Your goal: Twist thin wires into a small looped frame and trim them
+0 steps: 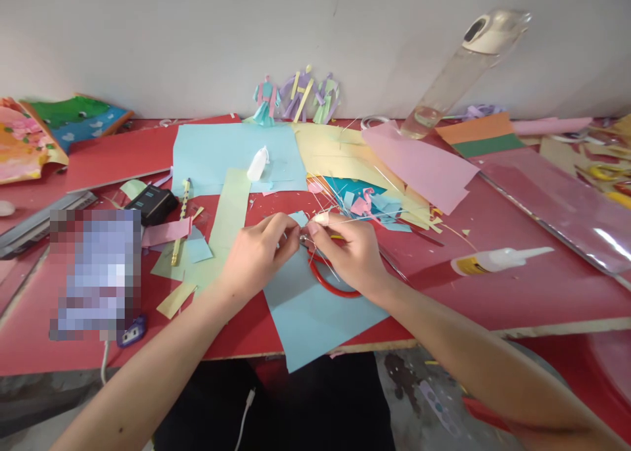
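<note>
My left hand (266, 247) and my right hand (351, 250) meet fingertip to fingertip above the table, both closed in a pinch. Between them are thin pale wires (324, 265), with ends sticking out past the fingers; the pinched part is mostly hidden. Under my right hand lies a pair of red-handled scissors (332, 289), partly covered, on a light blue paper sheet (315, 332). Just beyond the fingers, more loose wires (335, 198) spread over paper scraps. A small pink folded paper piece (363, 203) lies among those scraps.
Three paper figures (299, 96) lean at the wall. A clear bottle (451, 76) stands back right, a glue bottle (486, 261) lies right. To the left are a phone (96, 273), a black device (152, 204) and a patterned pencil (181, 224). A small white bottle (257, 164) lies on blue paper.
</note>
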{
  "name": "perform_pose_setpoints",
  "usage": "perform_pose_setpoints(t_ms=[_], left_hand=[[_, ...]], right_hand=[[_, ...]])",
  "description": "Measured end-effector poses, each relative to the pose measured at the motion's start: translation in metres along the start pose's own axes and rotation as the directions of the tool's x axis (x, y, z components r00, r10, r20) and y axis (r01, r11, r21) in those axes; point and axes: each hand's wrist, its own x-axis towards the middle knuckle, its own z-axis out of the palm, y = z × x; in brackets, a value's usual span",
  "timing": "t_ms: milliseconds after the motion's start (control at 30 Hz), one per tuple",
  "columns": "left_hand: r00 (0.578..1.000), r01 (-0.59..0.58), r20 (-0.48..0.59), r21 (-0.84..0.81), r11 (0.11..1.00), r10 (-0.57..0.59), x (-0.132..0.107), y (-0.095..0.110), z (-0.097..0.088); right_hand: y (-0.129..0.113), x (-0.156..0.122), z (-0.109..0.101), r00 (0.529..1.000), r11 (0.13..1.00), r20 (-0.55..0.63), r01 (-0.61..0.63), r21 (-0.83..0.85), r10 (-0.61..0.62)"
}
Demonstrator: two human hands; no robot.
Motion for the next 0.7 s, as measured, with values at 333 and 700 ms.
perform_pose_setpoints(t_ms=[333,700], left_hand=[[0.981,0.189,-0.013,-0.184,0.965,-0.194,0.003,0.008,0.003],[0.909,0.402,0.100,-0.475,0.783,-0.406,0.007,0.012,0.003]], right_hand=[[0.002,-0.002,0.005,0.999,0.994,-0.041,0.017,0.111,-0.013],[0.001,-0.002,0.007,0.999,0.993,-0.042,-0.030,0.118,0.035]])
